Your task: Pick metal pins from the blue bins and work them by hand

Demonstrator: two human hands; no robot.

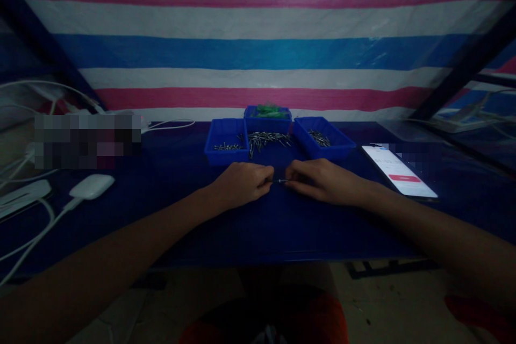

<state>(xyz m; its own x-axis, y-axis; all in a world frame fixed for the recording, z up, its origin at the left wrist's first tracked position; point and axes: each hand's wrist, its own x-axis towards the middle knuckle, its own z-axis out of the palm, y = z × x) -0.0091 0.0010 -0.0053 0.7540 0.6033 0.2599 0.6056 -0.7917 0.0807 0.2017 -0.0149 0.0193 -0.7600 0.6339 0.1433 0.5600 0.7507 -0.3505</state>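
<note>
Between my two hands runs a thin dark rod with a shiny middle (279, 180), its exact kind too small to make out. My left hand (248, 183) pinches one end of it. From the other side, the fingertips of my right hand (318, 178) are closed on the opposite end. Just beyond the hands lies a loose pile of similar slim metal pieces (266, 138) on the blue table (258, 231). A blue bin at the left (226, 157) and a blue bin at the right (336, 146) each hold several such small pieces.
Behind the pile stands a third blue bin (268, 121) with green strips inside. A lit phone (399, 170) lies to the right. White cables and a white charger (92, 187) occupy the left side. A striped sheet (258, 54) hangs behind the table.
</note>
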